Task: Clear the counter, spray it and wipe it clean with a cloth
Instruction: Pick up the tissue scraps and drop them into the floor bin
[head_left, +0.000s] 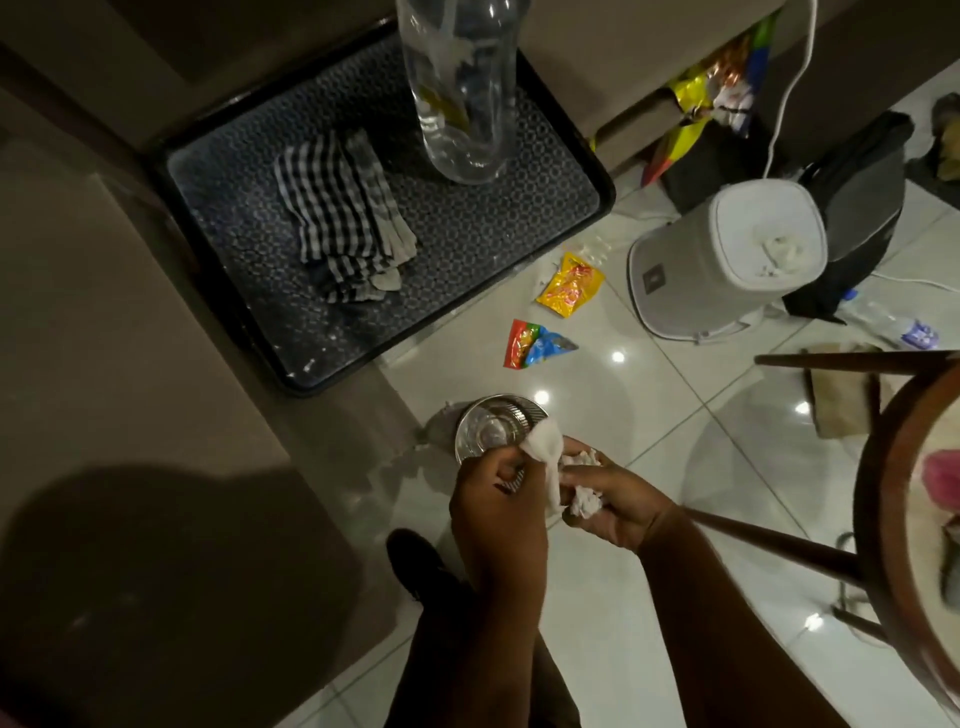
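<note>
Two hands: left hand (496, 499) holds the steel bowl (491, 428); right hand (610, 501) clutches crumpled tissue (582, 499).
Risk: bowl slips to the floor (649, 415) at six o'clock of the tray (602, 200).

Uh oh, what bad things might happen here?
1. The left hand holds a metal cup over hard floor tiles, not over the counter; if it slips, it may clatter down.
2. The right hand clutches crumpled tissue; bits might drop.
3. Snack wrappers lie on the glossy tiles near the bin; stepping on one may cause a slip.
</note>
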